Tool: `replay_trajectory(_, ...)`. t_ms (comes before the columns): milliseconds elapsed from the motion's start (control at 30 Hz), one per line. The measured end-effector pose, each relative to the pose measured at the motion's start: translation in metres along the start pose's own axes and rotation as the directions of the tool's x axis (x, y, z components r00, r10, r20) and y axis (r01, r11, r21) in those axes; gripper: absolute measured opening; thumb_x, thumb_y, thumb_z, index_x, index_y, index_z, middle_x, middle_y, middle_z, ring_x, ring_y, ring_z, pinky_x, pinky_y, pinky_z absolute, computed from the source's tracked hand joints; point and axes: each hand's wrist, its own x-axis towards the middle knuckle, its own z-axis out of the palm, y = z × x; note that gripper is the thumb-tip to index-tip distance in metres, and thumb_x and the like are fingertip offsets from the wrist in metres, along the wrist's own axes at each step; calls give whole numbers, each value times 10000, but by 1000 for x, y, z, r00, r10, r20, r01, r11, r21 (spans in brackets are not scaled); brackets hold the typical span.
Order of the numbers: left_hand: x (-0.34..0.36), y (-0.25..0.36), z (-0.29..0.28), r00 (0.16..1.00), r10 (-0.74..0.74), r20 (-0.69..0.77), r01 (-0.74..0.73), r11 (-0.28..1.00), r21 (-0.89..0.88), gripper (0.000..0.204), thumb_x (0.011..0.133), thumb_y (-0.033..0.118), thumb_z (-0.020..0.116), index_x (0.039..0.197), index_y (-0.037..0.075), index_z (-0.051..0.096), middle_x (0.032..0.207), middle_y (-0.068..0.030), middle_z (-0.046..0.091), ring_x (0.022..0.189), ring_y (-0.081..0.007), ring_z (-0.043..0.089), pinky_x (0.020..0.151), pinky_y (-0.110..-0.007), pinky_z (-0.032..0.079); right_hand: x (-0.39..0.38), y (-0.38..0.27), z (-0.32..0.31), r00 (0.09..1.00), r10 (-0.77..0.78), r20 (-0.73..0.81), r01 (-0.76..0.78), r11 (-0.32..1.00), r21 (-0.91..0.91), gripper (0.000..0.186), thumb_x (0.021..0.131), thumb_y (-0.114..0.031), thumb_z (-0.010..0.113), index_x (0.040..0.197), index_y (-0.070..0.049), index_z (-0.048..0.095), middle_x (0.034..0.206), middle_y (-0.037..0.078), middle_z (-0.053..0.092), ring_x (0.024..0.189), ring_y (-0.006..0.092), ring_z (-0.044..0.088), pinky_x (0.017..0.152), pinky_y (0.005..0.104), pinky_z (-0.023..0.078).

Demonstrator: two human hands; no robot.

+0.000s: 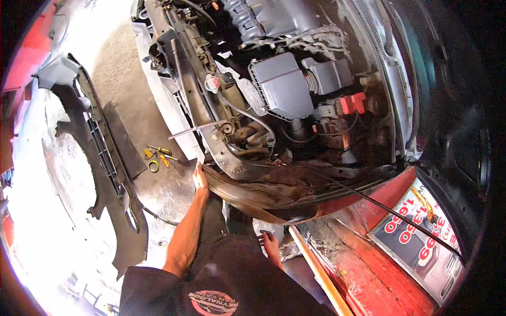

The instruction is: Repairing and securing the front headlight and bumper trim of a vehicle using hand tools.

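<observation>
At the car's front corner, my left hand (200,179) has its fingers closed at the pointed end of the white front bumper panel (174,118), right beside the dark front fender (247,195). Part of that grip is hidden from above. My right hand (270,244) hangs lower, beside my body and just outside the fender. Its fingers are loosely curled and apart, with nothing in them. A thin rod (197,129) lies across the front of the engine bay above my left hand.
A detached dark bumper cover (108,152) lies on the floor at left. Yellow-handled screwdrivers (164,151) and a roll of tape (153,166) lie nearby. The open engine bay shows an air filter box (282,84) and a radiator cap (212,83). A printed sign (416,237) and a wooden plank (319,271) are at right.
</observation>
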Motion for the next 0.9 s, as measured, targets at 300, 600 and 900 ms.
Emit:
replay_trajectory(300, 17, 39, -46, 985, -4, 174, -84, 864, 497, 390, 893, 386, 490, 746, 50, 623, 590, -21, 545, 500, -118, 480, 461, -294, 397, -8, -22, 52, 962, -274, 0, 262, 919, -296, 245, 921, -204, 504, 1057, -39, 622, 875, 42, 640, 756, 111, 570, 672, 252, 449)
replay_trajectory(600, -33, 246, 33, 593, 772, 230, -717, 376, 587, 247, 868, 224, 551, 926, -16, 562, 806, -175, 622, 706, -243, 598, 681, -343, 469, -14, -13, 75, 968, -248, -19, 248, 968, -43, 239, 925, -209, 519, 1049, -29, 617, 857, 48, 634, 714, 104, 580, 635, 252, 461)
replay_trajectory(900, -14, 234, 70, 700, 574, 426, -589, 127, 798, 547, 839, 504, 525, 966, -24, 590, 908, -264, 621, 868, -430, 591, 750, -454, 465, -38, -12, 97, 955, -291, -62, 280, 949, -146, 277, 923, -244, 529, 1087, -31, 597, 890, 73, 642, 813, 140, 614, 727, 279, 483)
